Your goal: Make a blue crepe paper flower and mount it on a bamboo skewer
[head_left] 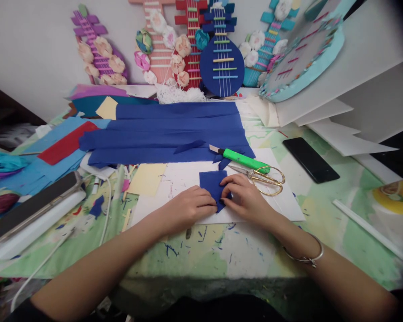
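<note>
Gripping the blue piece [211, 182] are your left hand [190, 206] and right hand [244, 197]. Its long axis points toward you.

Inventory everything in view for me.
Small square: one, blue, at both hands
Paper strips: several, blue, behind square
Board: one, white, beneath square
Cutter: one, green, across strips' edge
Scissors: one, gold handles, beside cutter
Phones: two, black, left and right
Guitar shapes: about six, mixed colours, back
Flowers: many, mostly pale, on shapes
Long sheet: one, red, left
Yarn: one tangle, white, back
Rod: one, white, right
Tablecloth: one, green, underneath
Bracelet: one, silver, right wrist
Left hand, right hand: one each, bare, touching square
</note>
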`<state>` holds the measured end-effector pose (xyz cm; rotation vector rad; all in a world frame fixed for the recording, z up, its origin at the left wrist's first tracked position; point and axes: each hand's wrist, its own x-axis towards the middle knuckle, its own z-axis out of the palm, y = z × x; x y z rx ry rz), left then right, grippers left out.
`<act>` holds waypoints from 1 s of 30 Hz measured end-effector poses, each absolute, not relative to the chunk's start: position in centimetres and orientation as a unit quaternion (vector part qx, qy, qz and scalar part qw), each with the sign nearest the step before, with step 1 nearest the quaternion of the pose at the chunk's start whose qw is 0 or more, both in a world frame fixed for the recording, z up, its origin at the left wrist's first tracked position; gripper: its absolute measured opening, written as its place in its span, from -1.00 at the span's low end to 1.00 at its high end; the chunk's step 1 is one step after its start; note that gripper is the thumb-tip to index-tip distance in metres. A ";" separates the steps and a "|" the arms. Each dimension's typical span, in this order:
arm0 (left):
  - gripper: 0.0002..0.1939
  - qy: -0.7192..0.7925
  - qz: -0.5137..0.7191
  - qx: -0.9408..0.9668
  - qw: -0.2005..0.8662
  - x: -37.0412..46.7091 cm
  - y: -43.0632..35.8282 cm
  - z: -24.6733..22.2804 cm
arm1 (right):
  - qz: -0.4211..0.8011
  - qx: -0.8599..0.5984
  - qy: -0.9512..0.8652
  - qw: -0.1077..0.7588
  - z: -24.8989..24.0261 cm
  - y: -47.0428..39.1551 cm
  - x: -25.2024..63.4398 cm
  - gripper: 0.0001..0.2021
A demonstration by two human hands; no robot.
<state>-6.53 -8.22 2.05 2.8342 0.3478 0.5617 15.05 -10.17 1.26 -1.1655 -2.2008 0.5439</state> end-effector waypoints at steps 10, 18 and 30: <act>-0.79 0.147 0.186 0.963 0.131 -6.0 -8.7 2.5 | 0.195 -0.437 -0.826 0.298 1.1 -10.1 15.1 -0.93; -0.78 0.146 0.174 0.964 0.143 -6.2 -8.5 2.4 | 0.193 -0.440 -0.825 0.298 0.9 -10.1 15.1 -0.93; -0.83 0.227 0.261 0.897 0.277 -6.4 -7.5 2.0 | 0.191 -0.427 -0.831 0.300 0.8 -10.1 14.9 -0.92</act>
